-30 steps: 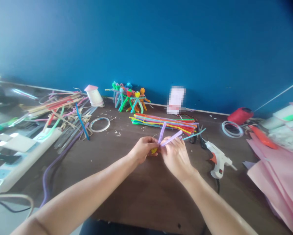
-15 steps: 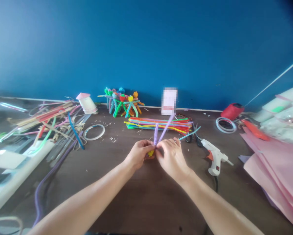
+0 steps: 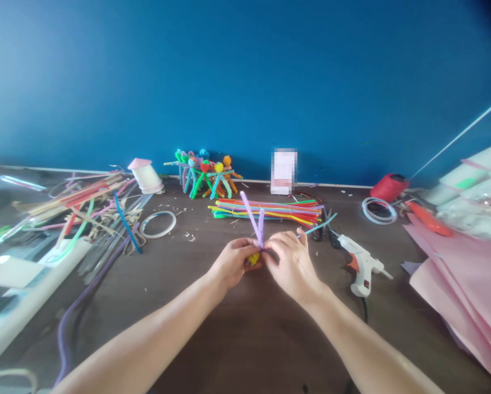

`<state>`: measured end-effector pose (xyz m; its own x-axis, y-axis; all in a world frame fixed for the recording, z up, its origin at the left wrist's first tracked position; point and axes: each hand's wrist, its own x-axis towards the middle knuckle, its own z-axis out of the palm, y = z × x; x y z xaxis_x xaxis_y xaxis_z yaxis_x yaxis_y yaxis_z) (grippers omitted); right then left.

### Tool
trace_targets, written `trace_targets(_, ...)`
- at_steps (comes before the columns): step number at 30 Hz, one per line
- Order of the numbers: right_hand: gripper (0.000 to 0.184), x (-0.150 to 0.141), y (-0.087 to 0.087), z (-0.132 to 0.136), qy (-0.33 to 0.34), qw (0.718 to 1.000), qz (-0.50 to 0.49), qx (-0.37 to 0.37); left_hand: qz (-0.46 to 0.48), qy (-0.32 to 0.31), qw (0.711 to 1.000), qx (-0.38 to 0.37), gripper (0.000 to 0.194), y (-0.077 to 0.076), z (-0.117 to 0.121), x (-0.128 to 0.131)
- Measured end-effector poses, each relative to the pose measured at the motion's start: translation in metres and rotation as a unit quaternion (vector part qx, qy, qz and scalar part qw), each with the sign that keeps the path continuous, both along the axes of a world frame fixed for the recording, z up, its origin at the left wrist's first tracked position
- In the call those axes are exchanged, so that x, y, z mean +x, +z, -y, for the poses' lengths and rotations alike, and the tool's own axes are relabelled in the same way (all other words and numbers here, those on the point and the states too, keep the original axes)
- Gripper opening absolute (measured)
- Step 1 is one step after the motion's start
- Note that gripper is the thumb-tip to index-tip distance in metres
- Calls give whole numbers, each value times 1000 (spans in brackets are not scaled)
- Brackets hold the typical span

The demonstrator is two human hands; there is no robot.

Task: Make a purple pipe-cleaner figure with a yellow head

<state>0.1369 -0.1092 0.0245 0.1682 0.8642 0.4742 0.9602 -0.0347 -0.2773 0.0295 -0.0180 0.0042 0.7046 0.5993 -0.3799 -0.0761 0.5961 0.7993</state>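
My left hand (image 3: 236,260) is closed on a small pipe-cleaner figure, whose yellow part (image 3: 253,258) shows between the fingers. Two purple pipe-cleaner strands rise from it: a shorter upright one (image 3: 261,223) and a longer one (image 3: 250,212) that leans left. Pinched at the base of these strands are the fingertips of my right hand (image 3: 288,260); its grip is partly hidden. Just beyond the hands lies a bundle of coloured pipe cleaners (image 3: 270,210). A light blue pipe cleaner (image 3: 322,223) sticks out past my right hand.
Finished pipe-cleaner figures (image 3: 206,174) stand by the wall. On the right are a white glue gun (image 3: 364,265), dark scissors (image 3: 331,230), a tape roll (image 3: 379,211) and pink sheets (image 3: 462,273). A power strip (image 3: 21,295), loose strips (image 3: 85,213) and a white ring (image 3: 158,224) lie left.
The longer purple strand has swung from leaning right to leaning left across the shorter one. My hands stay together on the figure. The camera view has shifted slightly.
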Motion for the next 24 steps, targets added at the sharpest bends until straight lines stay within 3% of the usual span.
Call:
trace_targets(18,15,-3,0,1,39,990,133,-5,2,-22,1000,-7,15,-1,-5,-3)
trace_targets(24,18,1,4,2,33,992,119,-12,47,-36,998,-22,22,-1,-7,-4)
